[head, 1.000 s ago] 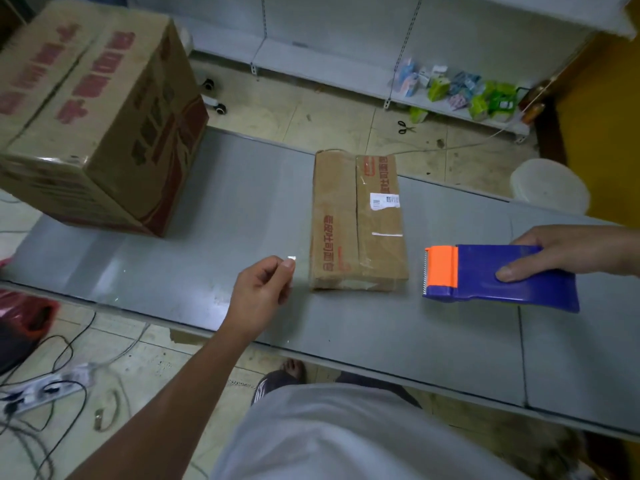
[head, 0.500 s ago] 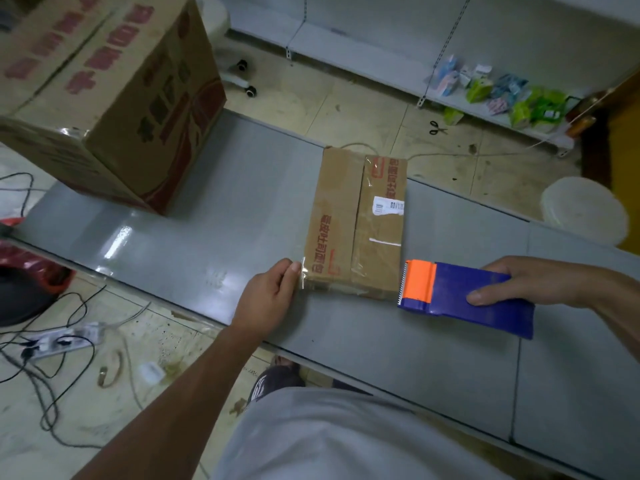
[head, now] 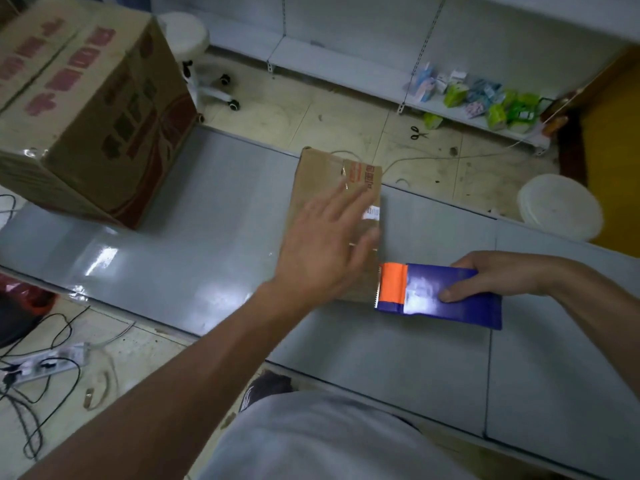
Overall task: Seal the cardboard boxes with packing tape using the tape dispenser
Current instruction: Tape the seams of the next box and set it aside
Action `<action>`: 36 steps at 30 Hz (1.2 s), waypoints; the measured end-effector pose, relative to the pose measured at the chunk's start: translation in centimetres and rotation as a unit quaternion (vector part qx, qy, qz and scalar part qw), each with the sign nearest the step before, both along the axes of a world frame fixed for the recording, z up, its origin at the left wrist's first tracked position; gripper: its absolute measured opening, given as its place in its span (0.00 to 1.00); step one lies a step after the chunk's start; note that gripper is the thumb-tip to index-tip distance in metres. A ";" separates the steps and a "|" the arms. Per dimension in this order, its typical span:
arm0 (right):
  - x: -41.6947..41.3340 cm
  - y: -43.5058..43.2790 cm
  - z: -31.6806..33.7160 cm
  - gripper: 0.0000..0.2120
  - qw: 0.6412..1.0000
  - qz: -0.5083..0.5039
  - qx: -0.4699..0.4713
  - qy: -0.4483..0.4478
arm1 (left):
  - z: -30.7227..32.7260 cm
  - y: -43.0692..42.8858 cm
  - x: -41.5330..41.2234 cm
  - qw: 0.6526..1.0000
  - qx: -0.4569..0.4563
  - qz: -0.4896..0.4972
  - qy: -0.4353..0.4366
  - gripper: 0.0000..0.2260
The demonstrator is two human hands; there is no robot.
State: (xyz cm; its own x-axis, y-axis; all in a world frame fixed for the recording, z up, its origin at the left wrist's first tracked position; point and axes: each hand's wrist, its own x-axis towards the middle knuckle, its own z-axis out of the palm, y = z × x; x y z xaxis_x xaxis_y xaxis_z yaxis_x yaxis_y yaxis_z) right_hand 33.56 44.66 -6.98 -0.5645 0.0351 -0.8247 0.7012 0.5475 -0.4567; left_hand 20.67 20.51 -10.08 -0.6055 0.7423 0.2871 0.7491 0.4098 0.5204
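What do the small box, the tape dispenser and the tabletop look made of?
Small box: matte brown cardboard, creased flaps. Tape dispenser: probably plastic, smooth blue body, orange head, slight sheen. Tabletop: grey, glossy, perhaps painted metal; it reflects light.

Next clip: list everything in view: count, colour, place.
small cardboard box: 1, brown, mid-table under left hand
large cardboard box: 1, brown, red print, table's left end
tape dispenser: 1, blue, orange head, right of small box
table: 1, grey, across frame
stool: 1, white, floor behind large box
scissors: 1, black, floor beyond table
packets: several, green, blue, white, low shelf
power strip: 1, white, floor, lower left
round object: 1, white, floor, far right
left hand: 1, spread over small box
right hand: 1, grips tape dispenser
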 end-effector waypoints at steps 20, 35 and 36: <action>3.3 0.8 -0.5 0.19 0.999 -0.038 0.011 -0.020 | -5.9 1.4 -1.3 0.979 -0.190 -0.066 0.040 0.27; -0.5 -0.4 4.0 0.22 0.887 0.024 0.462 -0.022 | -5.5 1.3 -1.4 0.981 -0.180 -0.069 0.007 0.27; 0.9 -0.6 3.8 0.24 0.887 -0.050 0.457 0.033 | -5.4 1.4 -1.5 0.981 -0.181 -0.072 0.012 0.27</action>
